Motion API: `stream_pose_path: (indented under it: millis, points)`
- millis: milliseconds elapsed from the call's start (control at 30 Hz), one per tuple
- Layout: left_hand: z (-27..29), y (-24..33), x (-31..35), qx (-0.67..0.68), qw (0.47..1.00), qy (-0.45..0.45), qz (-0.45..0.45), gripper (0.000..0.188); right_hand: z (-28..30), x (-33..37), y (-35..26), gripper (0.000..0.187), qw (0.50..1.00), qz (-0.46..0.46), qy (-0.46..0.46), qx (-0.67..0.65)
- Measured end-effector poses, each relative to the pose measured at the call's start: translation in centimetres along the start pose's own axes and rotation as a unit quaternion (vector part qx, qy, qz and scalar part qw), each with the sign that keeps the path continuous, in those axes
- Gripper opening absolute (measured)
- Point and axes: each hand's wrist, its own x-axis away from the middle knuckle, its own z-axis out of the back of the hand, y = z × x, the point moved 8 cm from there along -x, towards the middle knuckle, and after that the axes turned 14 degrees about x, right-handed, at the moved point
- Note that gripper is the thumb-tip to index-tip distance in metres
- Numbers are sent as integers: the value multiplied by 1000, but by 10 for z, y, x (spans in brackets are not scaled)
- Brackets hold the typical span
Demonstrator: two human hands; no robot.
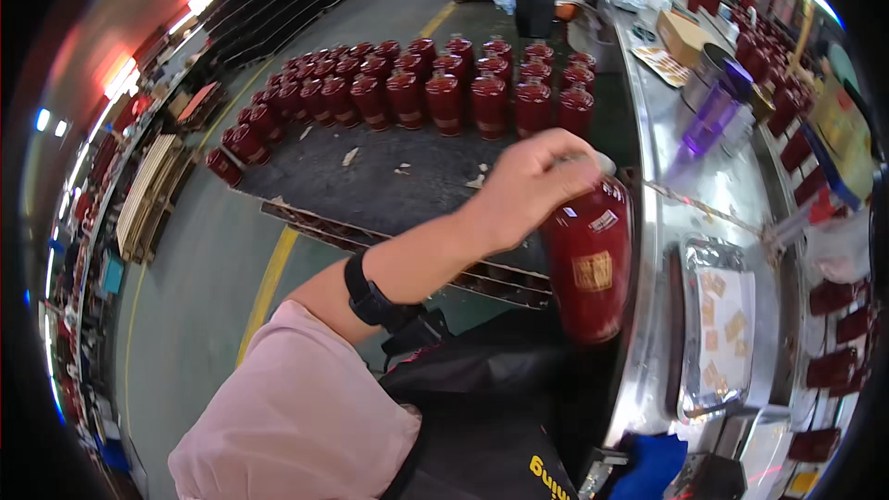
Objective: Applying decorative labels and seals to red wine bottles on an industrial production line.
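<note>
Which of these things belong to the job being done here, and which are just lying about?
Seemingly part of the job:
dark red bottle, gripped near its top by the left hand
rows of similar bottles
gold-toned pieces in the metal tray, resembling the bottle's gold label

Seemingly just lying about:
purple see-through tumbler
cardboard box
blue cloth

A purple bottle [715, 116] stood near a cardboard box [683, 39], and stacked wooden pallets [148, 194] rested on the yellow-lined floor [206, 264].
</note>
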Motion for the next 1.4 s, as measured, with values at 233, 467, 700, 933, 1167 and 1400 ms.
stream_pose_path:
  millis: [233,467,700,933,1167,1400]
  points:
    - [285,67,54,-332,864,336,-172,26,-56,-23,-77,49,999,13,-34,24]
    - [553,126,172,-530,644,526,-163,29,-85,-53,-93,46,994,-42,-36,98]
    - [721,178,302,-598,456,657,-51,40,-88,-83,-80,44,981,-104,-36,157]
    - [762,178,344,-592,395,702,26,47,-77,-107,-67,41,972,-132,-28,190]
    - [704,108,389,-542,263,798,-40,47,-55,-131,-48,39,968,-152,-16,198]
    - [735,13,367,-634,454,609,146,36,-26,-146,-36,37,962,-169,3,214]
